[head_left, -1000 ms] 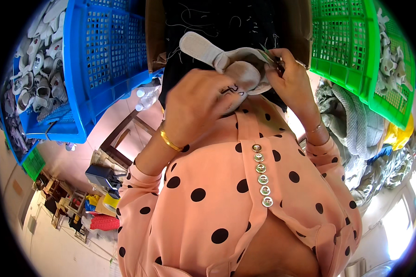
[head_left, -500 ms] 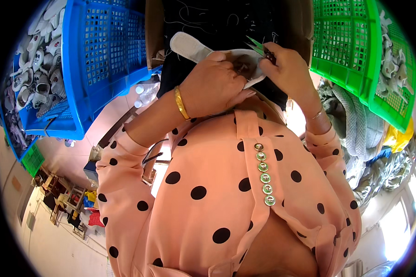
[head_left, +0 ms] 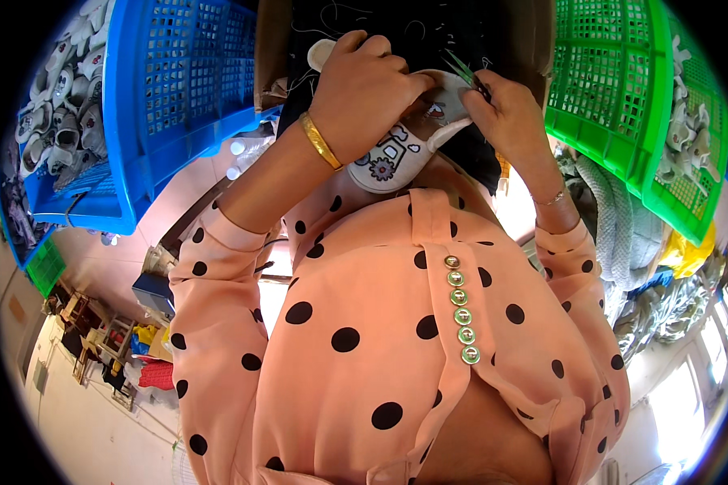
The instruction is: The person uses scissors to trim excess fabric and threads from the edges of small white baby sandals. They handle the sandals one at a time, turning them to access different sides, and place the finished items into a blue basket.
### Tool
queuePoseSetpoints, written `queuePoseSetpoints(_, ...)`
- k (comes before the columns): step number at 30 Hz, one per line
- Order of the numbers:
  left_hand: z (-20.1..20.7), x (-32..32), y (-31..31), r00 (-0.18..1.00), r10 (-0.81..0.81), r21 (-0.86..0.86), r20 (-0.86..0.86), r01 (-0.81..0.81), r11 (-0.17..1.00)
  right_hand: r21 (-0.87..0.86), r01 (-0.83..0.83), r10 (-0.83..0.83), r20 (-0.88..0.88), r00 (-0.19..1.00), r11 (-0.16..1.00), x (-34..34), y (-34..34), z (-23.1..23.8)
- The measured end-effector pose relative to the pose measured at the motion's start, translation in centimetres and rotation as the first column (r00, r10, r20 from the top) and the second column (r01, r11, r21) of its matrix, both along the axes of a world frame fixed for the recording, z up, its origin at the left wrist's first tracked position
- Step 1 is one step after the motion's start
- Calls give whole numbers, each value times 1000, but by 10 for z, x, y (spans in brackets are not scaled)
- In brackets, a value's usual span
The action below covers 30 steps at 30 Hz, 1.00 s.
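A small white shoe upper (head_left: pixel 380 172) with a printed gear and cartoon patch lies over my lap. My left hand (head_left: pixel 362 97) is closed on it, knuckles up, fingers partly hidden. One pale rounded end of the piece (head_left: pixel 322 54) pokes out beyond this hand. Between the thumb and fingers of my right hand (head_left: pixel 505 113) is a pair of thread snips (head_left: pixel 466 73), the pointed blades aimed up and left. That hand is closed and its thumb touches the right edge of the upper's opening.
Loose thread ends lie on the dark cloth (head_left: pixel 396 32) ahead. To the left stands a blue plastic crate (head_left: pixel 190 81), beside many small shoe uppers (head_left: pixel 65 121). A green crate (head_left: pixel 598 89) is on the right, with more pale pieces (head_left: pixel 687 129) behind it and grey fabric (head_left: pixel 615 210) below.
My left hand has risen and turned on the shoe upper, so the printed patch now shows. The right hand and the snips have shifted slightly, staying by the opening's edge.
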State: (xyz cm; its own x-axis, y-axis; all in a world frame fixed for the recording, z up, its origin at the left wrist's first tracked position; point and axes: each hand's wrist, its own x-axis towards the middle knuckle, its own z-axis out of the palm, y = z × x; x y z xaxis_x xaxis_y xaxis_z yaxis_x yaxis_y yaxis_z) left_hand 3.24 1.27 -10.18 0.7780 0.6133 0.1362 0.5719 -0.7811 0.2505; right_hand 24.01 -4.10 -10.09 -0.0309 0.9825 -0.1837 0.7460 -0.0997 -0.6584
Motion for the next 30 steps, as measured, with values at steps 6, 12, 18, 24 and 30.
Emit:
queuePoseSetpoints(6,-8,9,7,995,10,11,-102,-9,1000,-68,17,-15,36,999,998,-6,5,2)
queuePoseSetpoints(12,-16,8,3,995,14,0,-94,-14,1000,-70,-24,30,75,997,997,-9,5,-1)
queuePoseSetpoints(18,-32,8,-3,999,32,-90,-40,-36,995,-66,-57,64,111,992,996,-15,3,3)
queuePoseSetpoints(24,-36,3,-6,984,92,-263,150,-50,964,-91,-77,90,154,984,993,-18,3,10)
queuePoseSetpoints(30,-32,-5,-2,972,123,-500,201,-7,866,-58,-147,156,185,970,987,-12,1,16)
